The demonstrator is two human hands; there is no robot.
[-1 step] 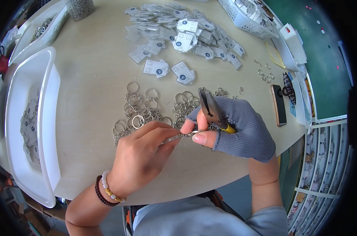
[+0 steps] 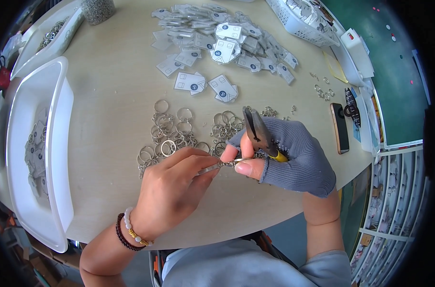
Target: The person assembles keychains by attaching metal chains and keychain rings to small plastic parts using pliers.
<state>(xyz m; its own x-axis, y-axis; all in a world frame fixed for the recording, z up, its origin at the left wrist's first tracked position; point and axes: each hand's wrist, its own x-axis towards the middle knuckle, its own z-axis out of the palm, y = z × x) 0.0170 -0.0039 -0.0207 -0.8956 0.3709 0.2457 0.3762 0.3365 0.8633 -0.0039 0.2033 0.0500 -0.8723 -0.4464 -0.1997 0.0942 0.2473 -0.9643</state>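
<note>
My left hand [image 2: 172, 184] is closed, its thumb and fingers pinching a silver key ring [image 2: 209, 169] seen edge-on. A short chain [image 2: 225, 164] runs from that ring toward my right hand [image 2: 294, 160], which wears a grey fingerless glove. Thumb and fingertips of the right hand pinch the chain's other end, where a thin metal piece shows. Tucked in the same hand are pliers [image 2: 258, 131], jaws pointing up and away, with a bit of yellow handle visible. Just beyond both hands lie loose key rings with chains [image 2: 176, 129], partly covered by my fingers.
Clear-sleeved white tags [image 2: 227, 50] are heaped at the far middle. To the left stands a white tub [image 2: 59, 158] holding finished-looking tags with rings. Small rings [image 2: 322, 92], a phone [image 2: 340, 129] and a white basket [image 2: 294, 21] are on the right. A mesh-like container [image 2: 97, 10] sits far left.
</note>
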